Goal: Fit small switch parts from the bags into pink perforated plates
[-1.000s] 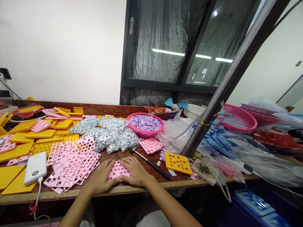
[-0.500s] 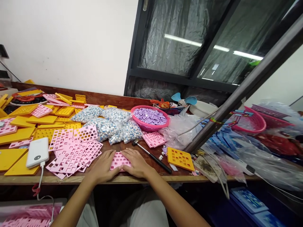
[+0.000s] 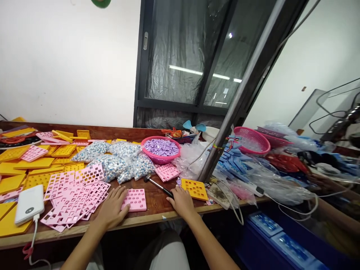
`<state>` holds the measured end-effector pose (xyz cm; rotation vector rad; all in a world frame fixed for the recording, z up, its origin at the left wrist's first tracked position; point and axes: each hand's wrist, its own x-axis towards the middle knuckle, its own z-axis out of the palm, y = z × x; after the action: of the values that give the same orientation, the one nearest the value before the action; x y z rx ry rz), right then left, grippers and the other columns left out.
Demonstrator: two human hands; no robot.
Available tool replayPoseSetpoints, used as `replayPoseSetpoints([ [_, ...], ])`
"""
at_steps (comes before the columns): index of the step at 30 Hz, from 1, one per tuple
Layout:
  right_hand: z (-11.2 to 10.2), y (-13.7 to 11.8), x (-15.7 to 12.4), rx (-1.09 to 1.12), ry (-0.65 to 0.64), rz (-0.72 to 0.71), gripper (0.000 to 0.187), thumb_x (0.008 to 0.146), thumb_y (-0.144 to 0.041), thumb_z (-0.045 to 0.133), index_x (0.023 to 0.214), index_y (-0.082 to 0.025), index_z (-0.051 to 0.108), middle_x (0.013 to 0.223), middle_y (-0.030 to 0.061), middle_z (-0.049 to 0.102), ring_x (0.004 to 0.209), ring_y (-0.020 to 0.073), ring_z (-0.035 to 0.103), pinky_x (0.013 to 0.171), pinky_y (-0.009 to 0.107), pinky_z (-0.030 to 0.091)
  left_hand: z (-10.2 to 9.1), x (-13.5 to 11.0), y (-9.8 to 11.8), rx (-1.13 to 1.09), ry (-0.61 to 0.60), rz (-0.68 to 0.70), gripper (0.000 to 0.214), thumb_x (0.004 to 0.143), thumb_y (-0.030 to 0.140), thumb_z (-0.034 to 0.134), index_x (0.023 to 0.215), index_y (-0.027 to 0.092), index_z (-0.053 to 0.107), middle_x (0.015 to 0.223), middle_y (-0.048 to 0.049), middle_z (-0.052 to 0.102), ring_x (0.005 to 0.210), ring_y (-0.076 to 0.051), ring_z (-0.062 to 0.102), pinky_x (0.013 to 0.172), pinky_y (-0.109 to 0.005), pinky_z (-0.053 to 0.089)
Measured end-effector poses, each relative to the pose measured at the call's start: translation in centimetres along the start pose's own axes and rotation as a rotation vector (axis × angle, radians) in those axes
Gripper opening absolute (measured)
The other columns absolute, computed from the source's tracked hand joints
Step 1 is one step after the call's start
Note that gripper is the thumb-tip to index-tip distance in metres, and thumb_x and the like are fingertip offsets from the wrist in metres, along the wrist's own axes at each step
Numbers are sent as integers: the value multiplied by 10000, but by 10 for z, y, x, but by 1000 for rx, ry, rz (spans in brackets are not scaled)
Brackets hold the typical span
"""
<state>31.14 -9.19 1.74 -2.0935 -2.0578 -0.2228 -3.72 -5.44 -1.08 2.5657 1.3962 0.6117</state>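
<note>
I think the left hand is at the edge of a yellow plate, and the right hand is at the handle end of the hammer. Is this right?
Not quite: in the head view, the left hand's plate is pink, not yellow. The right hand is indeed at the hammer's handle end.

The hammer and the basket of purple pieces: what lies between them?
In the head view, pink plates with holes lie between the hammer and the basket, with bagged blue-and-white pieces at their left.
</note>
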Motion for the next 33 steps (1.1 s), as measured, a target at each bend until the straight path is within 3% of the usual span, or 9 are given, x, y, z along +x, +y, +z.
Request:
replayPoseSetpoints([
  [4,-1,-7,-2,-22,-22,6,166,970,-247,583,1051,-154,694,1138,174,662,1155,345,579,975,446,409,13,3,18,46,20,-69,766,962,671,375,1515,149,470,1573,-182,467,1487,-379,371,1226,-582,260],
  [8,-7,-16,-7,9,-41,25,224,1016,-231,468,1098,-139,656,1176,195,661,1105,341,619,931,435,422,23,7,24,87,31,-104,800,946,692,371,1523,146,462,1565,-200,472,1478,-411,375,1209,-602,262],
  [13,-17,-10,-21,129,-143,70,326,1067,-331,366,1052,-151,638,900,135,734,820,279,704,716,348,437,30,13,20,115,5,-92,859,937,675,370,1528,54,429,1585,-242,421,1500,-408,343,1245,-564,206],
  [17,-32,-1,-27,258,-183,30,457,1064,-514,368,898,-192,647,839,58,728,803,227,694,670,288,425,35,13,18,120,-10,-74,861,956,679,312,1555,64,378,1628,-204,364,1531,-359,301,1263,-514,196],
  [21,-38,-9,-38,369,-102,-11,528,1086,-534,245,930,-205,629,852,45,717,819,209,675,699,280,409,37,12,17,121,-19,-77,906,960,708,277,1557,32,362,1632,-217,345,1534,-364,290,1265,-507,201],
  [25,-32,-20,-50,284,-148,46,452,1066,-511,352,888,-207,635,817,73,718,792,236,674,672,294,357,37,12,17,127,-22,-84,906,957,709,289,1556,33,367,1626,-218,358,1530,-371,295,1266,-507,198],
  [29,-29,-21,-51,270,-154,64,474,1084,-503,299,919,-214,638,842,70,729,821,227,685,679,287,350,35,12,18,132,-26,-86,893,954,713,303,1553,57,384,1625,-201,369,1524,-366,312,1265,-508,209],
  [33,-32,-18,-53,249,-172,75,442,1066,-512,367,901,-210,645,855,76,735,841,239,688,677,290,344,34,12,18,136,-28,-90,895,956,714,303,1550,50,389,1622,-204,374,1519,-371,320,1265,-509,210],
])
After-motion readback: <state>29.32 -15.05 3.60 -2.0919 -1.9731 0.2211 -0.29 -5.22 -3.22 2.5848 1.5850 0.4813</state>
